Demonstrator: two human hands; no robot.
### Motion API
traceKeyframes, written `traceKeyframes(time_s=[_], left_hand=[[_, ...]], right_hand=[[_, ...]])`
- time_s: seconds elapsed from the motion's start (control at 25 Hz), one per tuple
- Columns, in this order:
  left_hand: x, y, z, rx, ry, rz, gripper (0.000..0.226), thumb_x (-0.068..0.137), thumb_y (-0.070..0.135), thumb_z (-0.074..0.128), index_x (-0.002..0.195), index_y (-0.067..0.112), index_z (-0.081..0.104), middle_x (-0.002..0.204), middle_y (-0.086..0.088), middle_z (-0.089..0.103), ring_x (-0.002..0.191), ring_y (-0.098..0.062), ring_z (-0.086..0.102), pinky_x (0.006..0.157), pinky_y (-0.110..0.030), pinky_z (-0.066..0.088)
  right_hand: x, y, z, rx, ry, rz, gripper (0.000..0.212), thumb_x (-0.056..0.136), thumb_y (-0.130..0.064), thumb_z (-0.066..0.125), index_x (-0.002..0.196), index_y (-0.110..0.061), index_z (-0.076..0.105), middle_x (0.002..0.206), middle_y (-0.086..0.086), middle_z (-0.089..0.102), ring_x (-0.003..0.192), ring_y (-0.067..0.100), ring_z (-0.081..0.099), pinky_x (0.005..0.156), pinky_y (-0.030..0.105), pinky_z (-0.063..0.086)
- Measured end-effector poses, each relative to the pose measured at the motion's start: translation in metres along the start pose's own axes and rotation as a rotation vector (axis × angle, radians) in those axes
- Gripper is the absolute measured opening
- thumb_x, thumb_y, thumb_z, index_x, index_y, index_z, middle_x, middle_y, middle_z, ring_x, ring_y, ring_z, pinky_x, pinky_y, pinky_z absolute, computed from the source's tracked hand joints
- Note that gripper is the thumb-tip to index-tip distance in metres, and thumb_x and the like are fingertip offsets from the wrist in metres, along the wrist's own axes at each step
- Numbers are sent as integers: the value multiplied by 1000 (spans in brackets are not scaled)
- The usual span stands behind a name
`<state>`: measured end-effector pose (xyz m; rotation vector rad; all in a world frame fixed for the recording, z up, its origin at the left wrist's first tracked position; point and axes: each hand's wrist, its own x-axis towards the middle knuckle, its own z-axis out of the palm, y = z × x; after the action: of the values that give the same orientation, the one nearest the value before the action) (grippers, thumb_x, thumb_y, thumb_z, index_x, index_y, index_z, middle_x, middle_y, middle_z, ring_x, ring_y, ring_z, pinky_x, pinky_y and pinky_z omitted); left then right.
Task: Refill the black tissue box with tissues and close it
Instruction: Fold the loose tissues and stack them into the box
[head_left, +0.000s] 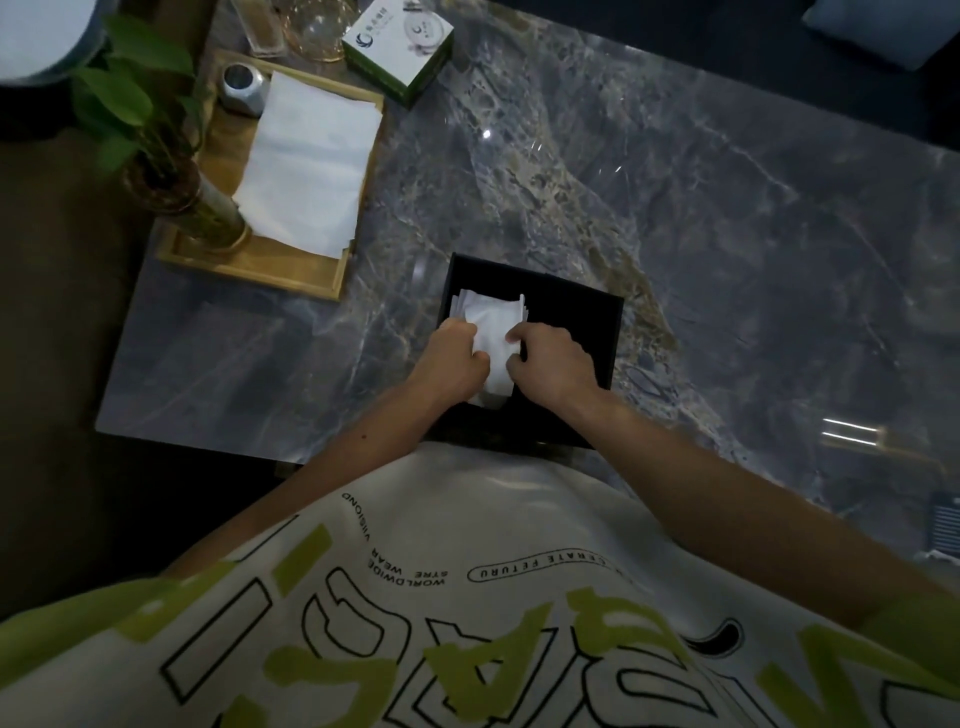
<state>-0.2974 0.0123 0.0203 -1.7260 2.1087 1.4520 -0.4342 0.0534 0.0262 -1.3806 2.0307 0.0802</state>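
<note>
White tissues (493, 338) are being tucked into the open black tissue box (566, 317) at the marble surface's (675, 208) near edge — left hand (457, 364) and right hand (556, 364) both pinch the stack. Seating it flat comes next, then closing — though no lid seems visible in this dim view.

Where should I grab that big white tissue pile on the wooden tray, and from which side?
Probably pinch the tissue pile at its long right edge, coming from the bare table side. The plant vase and metal jar crowd its left side, and it lies flat in the wooden tray.
</note>
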Motion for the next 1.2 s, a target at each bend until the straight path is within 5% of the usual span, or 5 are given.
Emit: traceKeyframes(time_s=[0.08, 0.2, 0.48, 0.88, 1.2], left_hand=[[2, -3, 2, -63, 55, 24, 16, 85, 3, 49, 94, -3, 61, 106, -19, 54, 100, -25, 52, 85, -20, 37], [-2, -2, 1, -137, 157, 40, 45, 88, 3, 48, 132, -3, 50, 132, -14, 49, 102, -15, 55, 84, -8, 30], [4, 4, 8, 69, -73, -75, 30, 90, 11, 47, 109, -11, 53, 129, -28, 45, 109, -37, 52, 89, -36, 42], [2, -1, 14, 238, -163, -31, 27, 90, 5, 47, 113, -7, 52, 149, -27, 23, 125, -40, 40, 104, -42, 38], [5, -7, 17, 456, -206, 181, 46, 91, 10, 50, 135, -2, 43, 154, -25, 20, 139, -37, 29, 111, -43, 33]], right_hand=[[0, -2, -3, 12, 66, -11, 40, 89, -16, 49, 126, -23, 61, 121, 4, 66, 104, 26, 64, 76, 34, 50], [0, 0, -7, 82, 166, -74, 34, 89, -15, 47, 116, -24, 65, 115, -1, 68, 99, 22, 65, 77, 37, 54], [10, -3, -4, -200, -127, -72, 38, 88, -20, 50, 126, -22, 57, 111, 10, 65, 95, 32, 63, 68, 33, 39], [0, -10, -6, -534, -75, -150, 26, 85, -14, 63, 109, -10, 55, 134, 17, 45, 76, 29, 54, 56, 31, 28], [6, -7, -5, -768, -38, -474, 34, 92, -25, 51, 122, -11, 60, 135, 12, 49, 130, 31, 39, 111, 45, 24]])
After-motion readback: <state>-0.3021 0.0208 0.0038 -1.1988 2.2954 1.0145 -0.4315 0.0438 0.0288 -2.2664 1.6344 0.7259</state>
